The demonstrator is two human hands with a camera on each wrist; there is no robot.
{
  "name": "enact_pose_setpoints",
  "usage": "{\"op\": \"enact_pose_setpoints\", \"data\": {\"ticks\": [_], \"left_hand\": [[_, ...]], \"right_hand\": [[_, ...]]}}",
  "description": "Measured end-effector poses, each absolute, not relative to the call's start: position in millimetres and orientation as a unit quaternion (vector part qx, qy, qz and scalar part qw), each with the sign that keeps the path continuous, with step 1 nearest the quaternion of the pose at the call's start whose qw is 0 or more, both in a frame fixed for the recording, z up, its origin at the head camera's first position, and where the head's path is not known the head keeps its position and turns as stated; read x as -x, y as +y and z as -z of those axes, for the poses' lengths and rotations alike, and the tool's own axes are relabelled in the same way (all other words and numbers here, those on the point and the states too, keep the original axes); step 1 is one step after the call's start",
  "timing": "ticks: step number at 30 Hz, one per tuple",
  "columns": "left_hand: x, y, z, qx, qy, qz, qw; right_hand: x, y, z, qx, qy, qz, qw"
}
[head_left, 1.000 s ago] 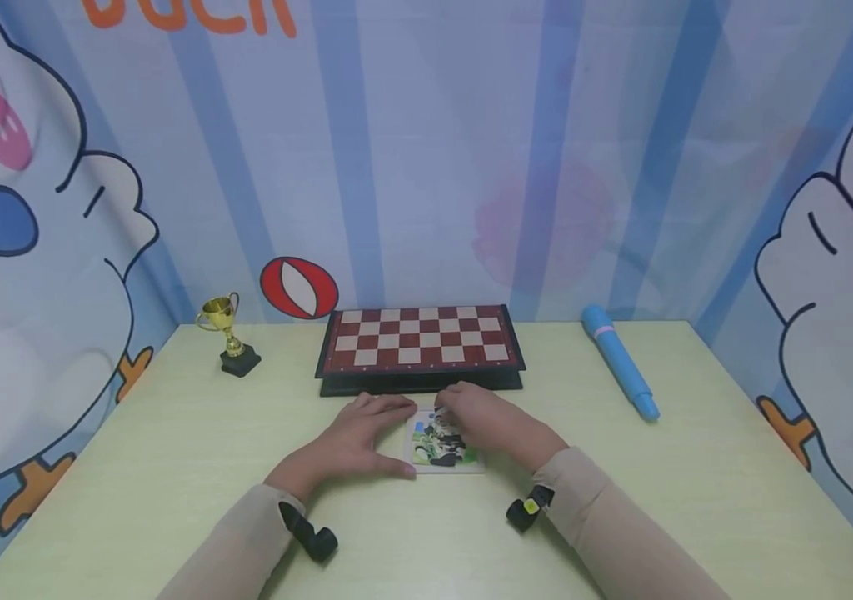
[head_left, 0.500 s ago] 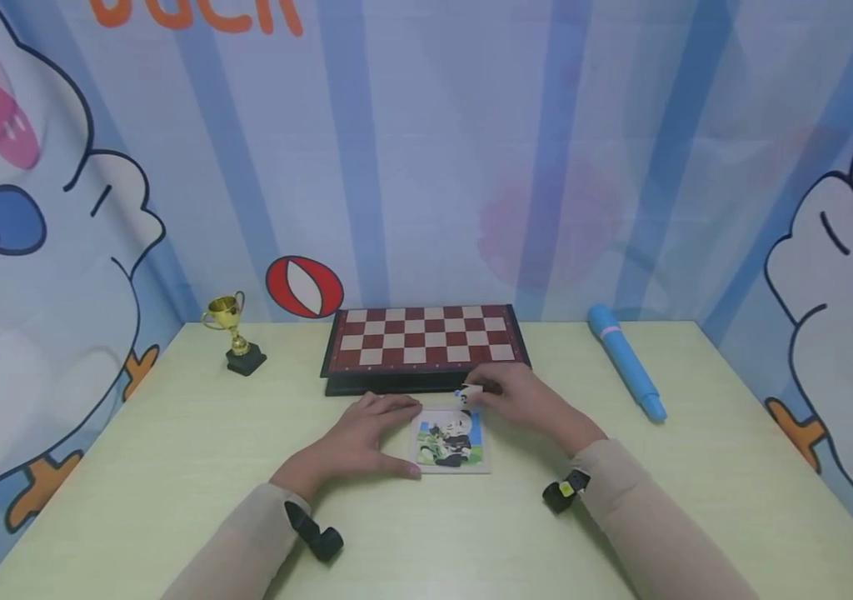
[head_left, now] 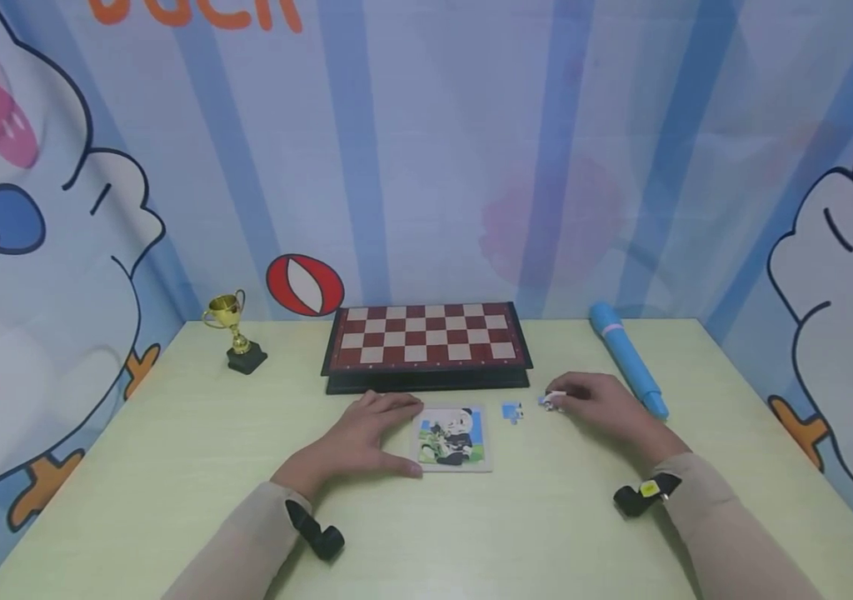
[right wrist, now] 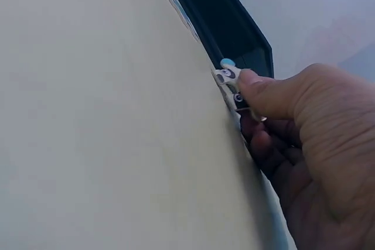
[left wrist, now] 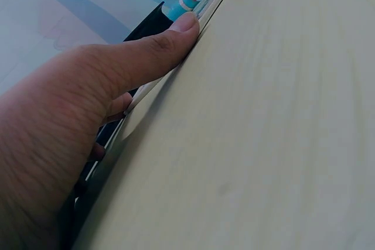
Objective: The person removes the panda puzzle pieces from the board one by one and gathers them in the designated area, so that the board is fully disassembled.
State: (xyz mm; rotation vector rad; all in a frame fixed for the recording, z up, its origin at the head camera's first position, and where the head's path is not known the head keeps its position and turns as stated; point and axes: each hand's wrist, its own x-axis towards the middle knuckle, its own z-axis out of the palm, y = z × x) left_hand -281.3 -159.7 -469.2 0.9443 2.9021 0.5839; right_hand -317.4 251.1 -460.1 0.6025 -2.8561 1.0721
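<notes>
A small square jigsaw puzzle point(head_left: 445, 437) with a panda picture sits in its pale tray point(head_left: 464, 469) on the table. My left hand point(head_left: 355, 439) rests at the tray's left side, thumb at the near corner, fingertips at the far corner. In the left wrist view, the thumb point(left wrist: 149, 57) lies along the tray's edge. Right of the tray, my right hand point(head_left: 606, 408) pinches a puzzle piece point(head_left: 551, 402) between thumb and fingers, low over the table. The right wrist view shows panda eyes on that piece point(right wrist: 229, 76). Another puzzle piece point(head_left: 512, 412), mostly blue, lies between tray and right hand.
A red-and-white checkered chessboard box point(head_left: 426, 337) stands just behind the puzzle. Back left is a gold trophy cup point(head_left: 227, 317) on a black base. A blue microphone-shaped stick point(head_left: 627, 358) lies at the right, close behind the right hand. A printed curtain point(head_left: 434, 150) hangs behind.
My right hand has lifted a piece off the puzzle and carried it right, past the loose blue piece, which now shows on the table. The left hand keeps its place.
</notes>
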Motion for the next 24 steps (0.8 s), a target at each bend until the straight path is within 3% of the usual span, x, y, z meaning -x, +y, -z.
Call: {"op": "enact_pose_setpoints", "data": {"ticks": [7,24], "left_hand": [[280,-159,467,-0.303,0.934,-0.189,0.017],[280,-159,468,-0.305,0.932,-0.195,0.01]], "right_hand": [[315,258,458,-0.212,-0.912,-0.351,-0.003],[317,240,465,-0.255,-0.906,-0.336,0.03]]}}
